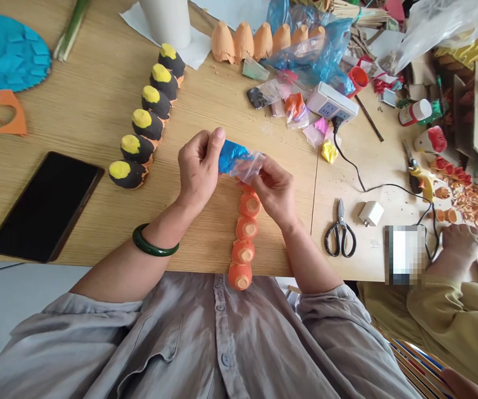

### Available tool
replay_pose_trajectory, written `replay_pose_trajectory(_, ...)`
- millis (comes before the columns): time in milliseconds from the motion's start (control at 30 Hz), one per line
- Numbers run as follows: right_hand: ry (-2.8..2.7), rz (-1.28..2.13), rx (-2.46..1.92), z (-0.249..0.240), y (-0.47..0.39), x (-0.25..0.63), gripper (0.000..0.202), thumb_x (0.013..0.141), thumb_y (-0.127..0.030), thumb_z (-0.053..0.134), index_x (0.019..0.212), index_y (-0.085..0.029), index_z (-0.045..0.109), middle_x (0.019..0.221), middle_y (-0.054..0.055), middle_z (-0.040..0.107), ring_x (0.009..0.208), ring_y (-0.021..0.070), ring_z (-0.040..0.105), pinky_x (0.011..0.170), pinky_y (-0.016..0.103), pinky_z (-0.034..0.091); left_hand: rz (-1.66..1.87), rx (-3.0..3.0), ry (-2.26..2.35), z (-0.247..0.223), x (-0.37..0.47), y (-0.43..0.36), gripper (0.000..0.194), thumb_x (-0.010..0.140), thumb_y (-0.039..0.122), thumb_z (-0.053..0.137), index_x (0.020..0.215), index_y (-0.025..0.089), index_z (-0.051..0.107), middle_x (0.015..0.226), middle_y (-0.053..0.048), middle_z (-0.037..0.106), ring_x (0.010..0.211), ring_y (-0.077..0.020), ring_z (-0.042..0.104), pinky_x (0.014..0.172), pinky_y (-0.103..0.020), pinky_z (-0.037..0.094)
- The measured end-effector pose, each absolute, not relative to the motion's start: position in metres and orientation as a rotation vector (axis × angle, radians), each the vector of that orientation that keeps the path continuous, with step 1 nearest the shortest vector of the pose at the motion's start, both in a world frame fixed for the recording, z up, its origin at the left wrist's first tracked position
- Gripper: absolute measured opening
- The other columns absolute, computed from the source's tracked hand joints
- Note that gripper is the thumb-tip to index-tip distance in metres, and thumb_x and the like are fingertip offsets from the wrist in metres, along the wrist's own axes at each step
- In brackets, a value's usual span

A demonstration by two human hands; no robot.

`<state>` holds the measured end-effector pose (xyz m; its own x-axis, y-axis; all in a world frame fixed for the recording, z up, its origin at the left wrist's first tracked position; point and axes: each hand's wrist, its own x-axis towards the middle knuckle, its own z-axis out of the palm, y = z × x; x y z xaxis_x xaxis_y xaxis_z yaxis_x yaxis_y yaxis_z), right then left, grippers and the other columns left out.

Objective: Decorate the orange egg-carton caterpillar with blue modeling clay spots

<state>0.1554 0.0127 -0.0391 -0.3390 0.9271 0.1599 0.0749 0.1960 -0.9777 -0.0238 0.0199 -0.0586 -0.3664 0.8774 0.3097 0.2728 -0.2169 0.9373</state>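
Blue modelling clay (229, 157) is sitting in a clear plastic bag (247, 169), stretched between both hands. Long axis is running left-right, right end angling slightly nearer. Left hand (199, 166) is pinching the clay-filled end, thumb on top; right hand (279, 193) is gripping the clear end, fingertips narrow. Clay is lying closer to the left fingers. Orange egg-carton row (246, 252) is running nearward from the bag; black-and-yellow row (153, 119) is standing left.

Grey buttoned shirt (222, 332), sleeves rolled; dark green bangle (155, 247).
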Motion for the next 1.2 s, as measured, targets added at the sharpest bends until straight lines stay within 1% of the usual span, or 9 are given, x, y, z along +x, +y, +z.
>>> replay_pose_trajectory(267, -1.482, 1.346, -0.911, -0.026, 0.018, 0.16, 0.042, 0.099, -0.065, 0.087, 0.096, -0.025, 0.076, 0.095, 0.002, 0.074, 0.086, 0.0178, 0.076, 0.077, 0.033, 0.073, 1.727, 1.455, 1.476, -0.058, -0.02, 0.019, 0.074, 0.112, 0.088, 0.051, 0.078, 0.024, 0.046, 0.069, 0.005, 0.044, 0.064, -0.0093, 0.045, 0.059, -0.033, 0.042)
replay_pose_trajectory(367, -1.44, 1.294, -0.894, -0.029, 0.015, 0.157, 0.031, 0.102, -0.052, 0.086, 0.098, -0.025, 0.072, 0.094, 0.0, 0.072, 0.082, 0.0162, 0.075, 0.074, 0.031, 0.073, 1.811, 1.585, 1.555, -0.056, -0.019, 0.016, 0.06, 0.113, 0.083, 0.058, 0.103, 0.025, 0.067, 0.1, -0.002, 0.072, 0.088, -0.016, 0.068, 0.071, -0.037, 0.056)
replay_pose_trajectory(433, -1.521, 1.127, -0.912, -0.032, 0.013, 0.156, 0.014, 0.105, -0.035, 0.079, 0.099, -0.025, 0.071, 0.101, 0.002, 0.071, 0.087, 0.016, 0.075, 0.077, 0.03, 0.073, 1.869, 1.742, 1.625, -0.052, -0.018, 0.011, 0.051, 0.115, 0.077, 0.06, 0.118, 0.027, 0.072, 0.12, -0.006, 0.076, 0.107, -0.021, 0.072, 0.084, -0.041, 0.062)
replay_pose_trajectory(533, -1.693, 0.849, -0.908, -0.038, 0.011, 0.156, 0.01, 0.108, -0.019, 0.066, 0.103, -0.026, 0.069, 0.113, 0.004, 0.073, 0.094, 0.0159, 0.074, 0.08, 0.03, 0.071, 1.727, 1.859, 1.522, -0.048, -0.014, 0.003, 0.038, 0.117, 0.065, 0.064, 0.11, 0.028, 0.071, 0.1, -0.002, 0.073, 0.088, -0.0175, 0.071, 0.08, -0.037, 0.061)
replay_pose_trajectory(633, -1.828, 0.668, -0.818, -0.045, 0.011, 0.157, 0.014, 0.11, -0.015, 0.062, 0.113, -0.028, 0.069, 0.119, 0.005, 0.076, 0.104, 0.0176, 0.076, 0.087, 0.033, 0.071, 1.608, 1.827, 1.355, -0.049, -0.01, -0.001, 0.037, 0.107, 0.061, 0.081, 0.116, 0.026, 0.07, 0.104, -0.001, 0.077, 0.077, -0.0143, 0.07, 0.069, -0.03, 0.059)
replay_pose_trajectory(733, -1.859, 0.58, -0.801, -0.054, 0.012, 0.157, 0.019, 0.111, -0.013, 0.059, 0.119, -0.029, 0.066, 0.118, 0.005, 0.077, 0.108, 0.0192, 0.078, 0.09, 0.036, 0.071, 1.567, 1.865, 1.327, -0.052, -0.01, 0.0, 0.026, 0.108, 0.047, 0.082, 0.118, 0.025, 0.071, 0.109, -0.002, 0.08, 0.08, -0.014, 0.074, 0.075, -0.028, 0.063)
replay_pose_trajectory(933, -1.644, 0.702, -0.953, -0.062, 0.012, 0.155, 0.01, 0.114, -0.034, 0.068, 0.116, -0.03, 0.059, 0.107, 0.001, 0.077, 0.09, 0.0162, 0.079, 0.078, 0.032, 0.071, 1.587, 1.965, 1.285, -0.048, -0.014, 0.001, 0.004, 0.11, 0.026, 0.075, 0.112, 0.025, 0.078, 0.104, -0.001, 0.084, 0.082, -0.0138, 0.079, 0.077, -0.024, 0.065)
replay_pose_trajectory(1067, -1.494, 0.946, -1.107, -0.051, 0.012, 0.155, 0.025, 0.111, -0.047, 0.076, 0.127, -0.03, 0.067, 0.115, 0.003, 0.081, 0.104, 0.018, 0.08, 0.094, 0.034, 0.07, 1.538, 1.928, 1.362, -0.045, -0.015, 0.002, 0.009, 0.106, 0.02, 0.071, 0.101, 0.025, 0.078, 0.095, -0.001, 0.083, 0.083, -0.0161, 0.079, 0.08, -0.026, 0.067)
replay_pose_trajectory(1200, -1.423, 1.016, -1.175, -0.041, 0.015, 0.158, 0.03, 0.103, -0.055, 0.085, 0.105, -0.026, 0.078, 0.104, 0.004, 0.083, 0.093, 0.0194, 0.077, 0.087, 0.035, 0.067, 1.421, 1.74, 1.405, -0.049, -0.013, 0.003, 0.01, 0.106, 0.024, 0.069, 0.109, 0.025, 0.078, 0.105, -0.004, 0.086, 0.087, -0.0178, 0.082, 0.079, -0.026, 0.069)
